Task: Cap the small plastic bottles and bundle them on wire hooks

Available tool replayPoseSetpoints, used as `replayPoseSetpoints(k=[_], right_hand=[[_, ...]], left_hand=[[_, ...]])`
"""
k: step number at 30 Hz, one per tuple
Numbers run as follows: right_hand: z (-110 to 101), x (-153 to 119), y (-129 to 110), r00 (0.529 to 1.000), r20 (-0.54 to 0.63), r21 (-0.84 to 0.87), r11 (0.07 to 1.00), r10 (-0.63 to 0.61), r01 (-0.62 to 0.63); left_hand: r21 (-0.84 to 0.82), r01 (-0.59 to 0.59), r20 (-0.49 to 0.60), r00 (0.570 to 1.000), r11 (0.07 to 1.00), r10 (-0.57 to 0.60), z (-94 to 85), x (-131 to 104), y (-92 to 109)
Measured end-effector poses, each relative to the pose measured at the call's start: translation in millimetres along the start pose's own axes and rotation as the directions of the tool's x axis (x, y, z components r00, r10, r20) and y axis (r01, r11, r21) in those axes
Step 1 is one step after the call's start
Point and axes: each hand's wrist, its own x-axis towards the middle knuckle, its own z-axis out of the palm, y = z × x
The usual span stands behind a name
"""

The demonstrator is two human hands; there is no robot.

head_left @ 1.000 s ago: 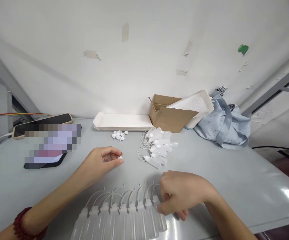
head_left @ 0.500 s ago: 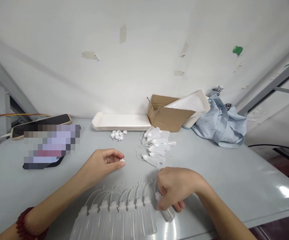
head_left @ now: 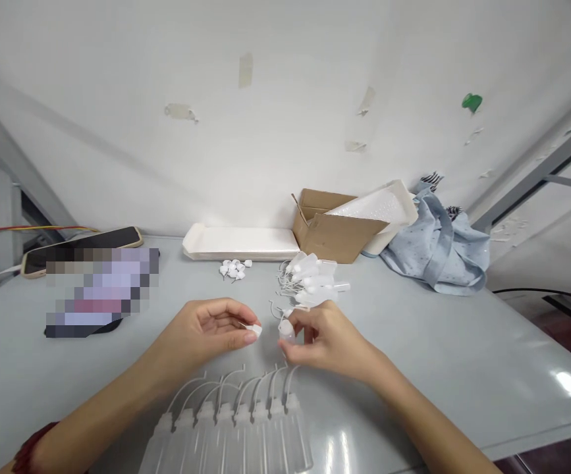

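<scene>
My left hand (head_left: 226,329) pinches a small white needle-tip cap (head_left: 254,330) between thumb and fingertips, a thin needle sticking out of it toward the palm. Just right of it, my right hand (head_left: 322,336) grips a small translucent squeeze bottle (head_left: 286,331), its neck tilted toward me and most of its body hidden by the fingers. Cap and bottle are apart. Below the hands lies a row of translucent bottles (head_left: 240,438) with curled strap-like tails at their necks. More bottles (head_left: 315,280) are heaped behind my right hand, and several white needle-tip caps (head_left: 233,269) form a small pile farther back.
At the wall lies a white foam tray (head_left: 240,242) beside an open cardboard box (head_left: 342,230) with bubble-lined packaging in it. A light blue cloth bag (head_left: 436,247) rests at the right. A phone (head_left: 82,250) and a blurred-out object (head_left: 102,289) lie at the left.
My right hand has lifted the bottle from the right end of the row and brought it up and left, close to my left hand. My left hand has shifted slightly right with the cap.
</scene>
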Motion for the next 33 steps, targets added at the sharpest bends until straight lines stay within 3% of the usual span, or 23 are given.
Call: replayPoseSetpoints(k=[6, 9, 12, 15, 19, 23, 25, 27, 30, 33], right_hand=[[23.8, 3.5, 11.6, 0.955, -0.237, -0.193, 0.972, -0.181, 0.136], [28.5, 3.1, 13.8, 0.917, -0.269, -0.315, 0.926, -0.296, 0.206], [31.2, 2.6, 13.1, 0.875, -0.269, -0.447, 0.857, -0.402, 0.257], [33.3, 2.2, 10.2, 0.827, -0.276, -0.526, 0.797, -0.489, 0.296], [35.2, 1.2, 6.9, 0.771, -0.290, -0.582, 0.744, -0.567, 0.328], [37.0, -0.3, 6.2, 0.742, -0.301, -0.638, 0.705, -0.599, 0.311], [38.2, -1.2, 5.8, 0.744, -0.314, -0.624, 0.719, -0.589, 0.306], [39.3, -1.9, 4.9, 0.767, -0.351, -0.524, 0.792, -0.537, 0.314], [39.6, -1.7, 2.7, 0.852, -0.364, -0.243, 0.922, -0.375, 0.302], [37.3, 0.2, 0.0, 0.934, -0.293, -0.022, 0.978, -0.203, 0.205]], left_hand=[[0.124, -0.204, 0.014, 0.979, 0.971, 0.204, 6.5, -5.7, -3.4], [0.160, -0.265, 0.021, 0.964, 0.951, 0.265, 7.5, -5.1, -6.0], [0.195, -0.269, -0.055, 0.957, 0.943, 0.284, 8.5, -4.7, -7.6], [0.177, -0.206, -0.110, 0.967, 0.962, 0.228, 9.8, -4.4, -7.7], [0.060, -0.061, -0.092, 0.994, 0.996, 0.066, 11.7, -3.8, -5.6], [-0.023, 0.017, -0.098, 0.995, 1.000, -0.020, 12.1, -3.2, -4.4], [-0.037, 0.018, -0.102, 0.995, 0.999, -0.021, 11.8, -2.9, -4.9], [-0.027, -0.019, -0.089, 0.996, 0.999, 0.017, 11.5, -2.5, -5.7], [0.022, -0.103, -0.049, 0.993, 0.994, 0.104, 11.1, -2.1, -7.3], [0.119, -0.196, -0.015, 0.980, 0.973, 0.199, 10.6, -2.6, -8.4]])
